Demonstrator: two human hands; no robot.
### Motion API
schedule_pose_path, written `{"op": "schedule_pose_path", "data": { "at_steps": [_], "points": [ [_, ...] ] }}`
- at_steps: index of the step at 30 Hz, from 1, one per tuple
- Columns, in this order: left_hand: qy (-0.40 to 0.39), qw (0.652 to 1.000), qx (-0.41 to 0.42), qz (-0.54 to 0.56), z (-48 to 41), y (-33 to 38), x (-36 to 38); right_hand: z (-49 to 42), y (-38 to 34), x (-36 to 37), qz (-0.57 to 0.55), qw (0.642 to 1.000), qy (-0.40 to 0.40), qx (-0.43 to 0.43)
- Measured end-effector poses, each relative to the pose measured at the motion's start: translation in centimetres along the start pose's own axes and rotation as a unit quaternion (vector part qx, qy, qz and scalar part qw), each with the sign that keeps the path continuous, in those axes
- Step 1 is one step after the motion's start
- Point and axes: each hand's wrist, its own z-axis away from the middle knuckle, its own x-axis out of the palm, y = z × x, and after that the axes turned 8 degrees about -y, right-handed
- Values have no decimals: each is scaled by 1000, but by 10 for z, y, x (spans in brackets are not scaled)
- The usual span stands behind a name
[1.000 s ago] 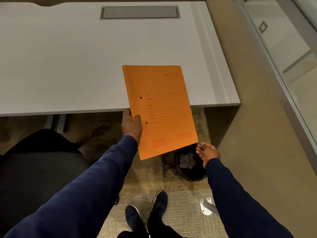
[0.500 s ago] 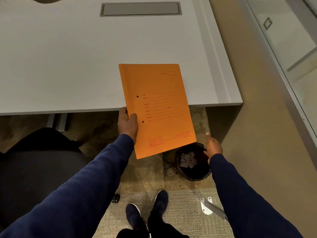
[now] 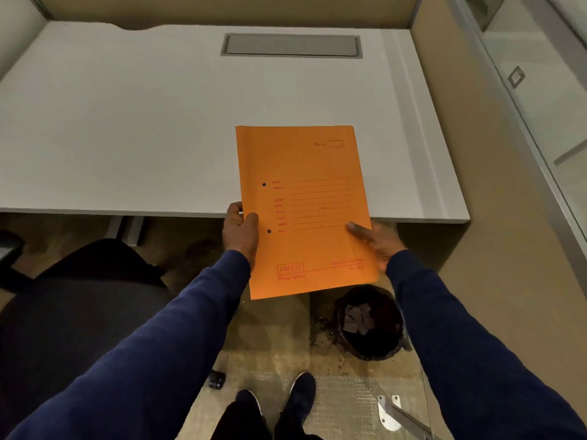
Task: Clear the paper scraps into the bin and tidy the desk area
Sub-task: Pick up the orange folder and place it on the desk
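Observation:
An orange file folder [image 3: 305,204] with red print hangs in the air over the front edge of the white desk [image 3: 127,128]. My left hand [image 3: 239,230] grips its left edge, thumb on top. My right hand [image 3: 379,242] holds its right edge from below, thumb on the cover. On the floor under the folder's lower right corner stands a round dark bin [image 3: 370,322] with several paper scraps [image 3: 357,319] inside.
A dark office chair [image 3: 73,300] stands at the left. A grey cable hatch [image 3: 292,46] is set in the back of the desk. A beige partition [image 3: 508,249] runs along the right. My shoes [image 3: 301,395] and a metal bracket [image 3: 389,411] are on the floor.
My right hand rose from above the bin and took hold of the folder's right edge. The folder stayed in my left hand and shifted slightly forward over the desk.

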Motion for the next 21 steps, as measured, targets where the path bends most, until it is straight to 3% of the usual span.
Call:
{"op": "schedule_pose_path", "data": {
  "at_steps": [21],
  "points": [
    [-5,997,12,-78,-129,63,-97,-90,-78,130,102,989,99,-41]
  ]
}}
